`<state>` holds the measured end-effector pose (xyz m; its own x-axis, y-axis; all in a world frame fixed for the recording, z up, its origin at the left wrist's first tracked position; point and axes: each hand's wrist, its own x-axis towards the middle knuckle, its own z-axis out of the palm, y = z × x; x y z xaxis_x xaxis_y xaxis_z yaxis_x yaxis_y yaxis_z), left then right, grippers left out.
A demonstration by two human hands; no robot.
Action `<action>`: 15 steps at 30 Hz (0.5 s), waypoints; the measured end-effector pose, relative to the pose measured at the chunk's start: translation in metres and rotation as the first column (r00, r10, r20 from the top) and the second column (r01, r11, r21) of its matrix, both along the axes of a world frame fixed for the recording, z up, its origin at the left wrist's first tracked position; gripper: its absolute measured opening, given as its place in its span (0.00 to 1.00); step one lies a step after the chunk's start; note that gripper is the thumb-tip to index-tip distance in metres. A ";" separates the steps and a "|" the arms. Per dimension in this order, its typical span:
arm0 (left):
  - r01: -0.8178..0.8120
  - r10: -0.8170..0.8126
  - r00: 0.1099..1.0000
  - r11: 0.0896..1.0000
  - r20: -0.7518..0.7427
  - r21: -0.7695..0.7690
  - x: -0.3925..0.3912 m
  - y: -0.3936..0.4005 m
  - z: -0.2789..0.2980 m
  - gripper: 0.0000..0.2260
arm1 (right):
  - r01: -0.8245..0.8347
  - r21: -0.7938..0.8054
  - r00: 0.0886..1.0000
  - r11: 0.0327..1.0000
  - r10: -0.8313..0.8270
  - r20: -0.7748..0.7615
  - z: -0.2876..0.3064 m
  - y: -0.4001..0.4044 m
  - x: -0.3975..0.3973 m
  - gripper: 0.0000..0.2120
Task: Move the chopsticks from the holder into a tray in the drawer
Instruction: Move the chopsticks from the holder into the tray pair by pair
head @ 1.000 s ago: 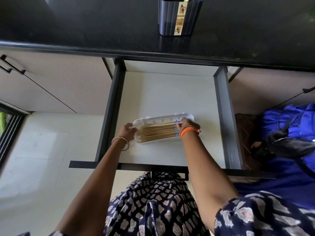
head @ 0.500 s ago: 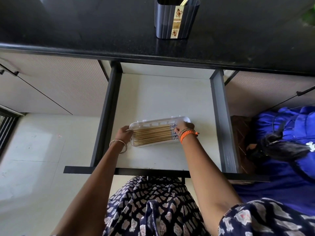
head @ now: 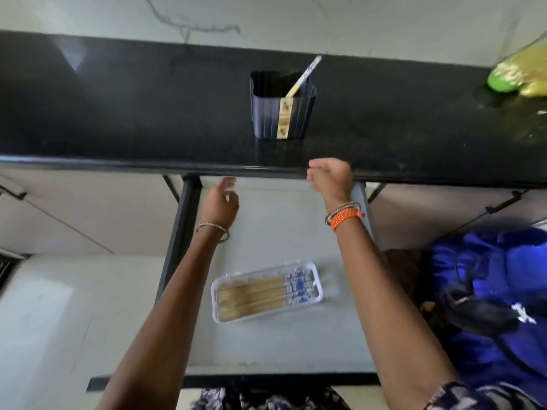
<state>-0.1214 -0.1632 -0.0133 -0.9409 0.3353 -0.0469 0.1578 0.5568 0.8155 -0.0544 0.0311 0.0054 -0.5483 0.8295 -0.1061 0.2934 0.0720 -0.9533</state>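
Both hands raised, nothing held — right hand (head: 330, 180) loosely curled, left hand (head: 220, 202) open; last chopstick (head: 303, 76) in the holder (head: 281, 106) at twelve o'clock must be pinched next — tray (head: 316, 272) awaits

Both forearms are bare up to the bottom edge of the picture. The left hand (head: 220, 199) has a thin metal bangle (head: 212, 229) at the wrist, pale and beaded-looking along its edge. The right hand (head: 330, 179) has a stack at the wrist: slim bangles (head: 343, 208) with small red and green marks, and below them a braided orange thread band (head: 346, 218) wound several times. At the lower right a short sleeve (head: 450, 398) shows, dark navy with pale blotchy patches. The same printed cloth (head: 266, 400) shows at bottom centre, dark with whitish marks.
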 end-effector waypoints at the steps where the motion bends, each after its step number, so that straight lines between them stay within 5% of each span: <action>1: 0.021 -0.019 0.997 0.999 -0.070 0.036 -0.014 0.017 0.017 0.17 | -0.020 0.027 0.998 0.999 0.021 -0.055 0.020 0.012 -0.014 0.09; 5: 0.128 -0.121 0.939 0.992 -0.323 0.001 -0.072 0.074 0.069 0.16 | -0.005 0.153 0.991 0.988 0.026 -0.134 0.062 0.071 -0.082 0.10; 7: 0.163 -0.182 0.912 0.983 -0.368 -0.084 -0.103 0.096 0.081 0.17 | -0.014 0.199 0.998 0.980 0.027 -0.065 0.066 0.099 -0.116 0.05; 9: 0.189 -0.248 0.890 0.964 -0.383 -0.185 -0.131 0.112 0.084 0.18 | -0.017 0.202 1.000 0.979 0.020 -0.014 0.066 0.121 -0.148 0.11; 15: 0.268 -0.493 0.743 0.839 -0.453 -0.473 -0.172 0.128 0.065 0.14 | 0.015 0.000 0.995 1.000 -0.015 -0.094 0.061 0.160 -0.206 0.08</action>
<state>-0.2931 -0.0348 0.0519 -0.6377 0.7345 0.2321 0.7669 0.5771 0.2808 -0.2603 0.1913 0.0661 -0.5434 0.8377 -0.0544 0.2038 0.0688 -0.9766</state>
